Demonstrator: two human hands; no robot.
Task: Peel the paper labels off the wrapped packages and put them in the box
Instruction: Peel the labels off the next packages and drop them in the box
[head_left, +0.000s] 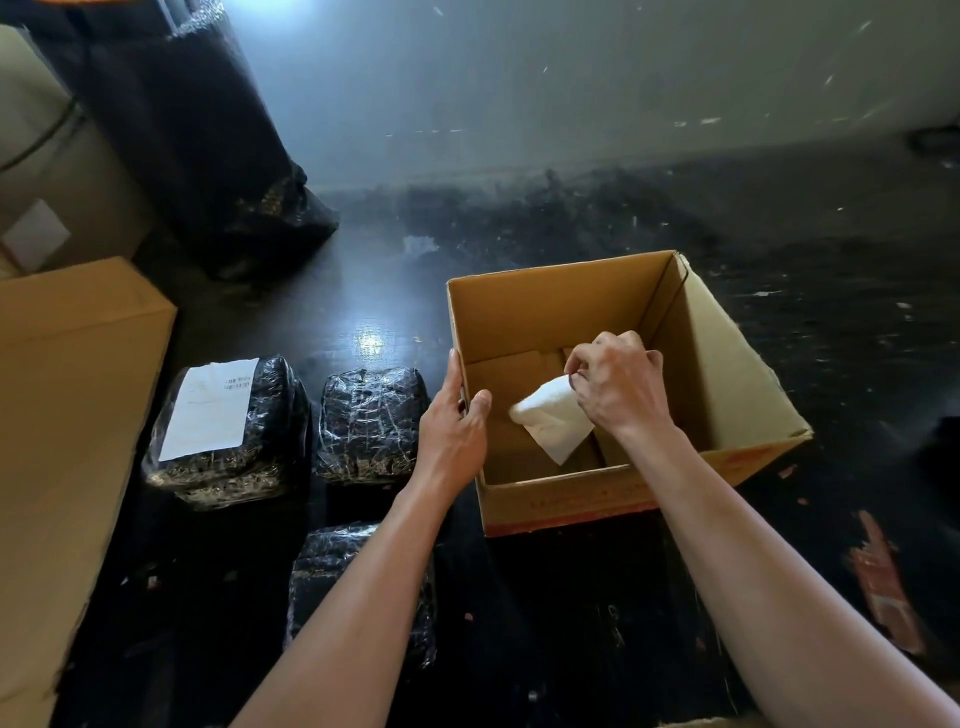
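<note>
Our right hand (618, 387) pinches a loose label (551, 422) inside the box (545, 312); our left hand (453, 423) grips its wall, wrapped packages (371, 423) just beside.

The scuffed floor (571, 234) is carrying an open cardboard box (550, 317). Left of it, a labelled package (228, 415), a bare package (371, 423) and a nearer package (358, 587) are lying; a closed carton (67, 389) and a tall black bundle (192, 130) are standing farther left.

Closed carton (67, 395) at left edge. Tall black wrapped bundle (197, 156), upper left. Red scrap (883, 582) on dark floor (779, 260), lower right.
</note>
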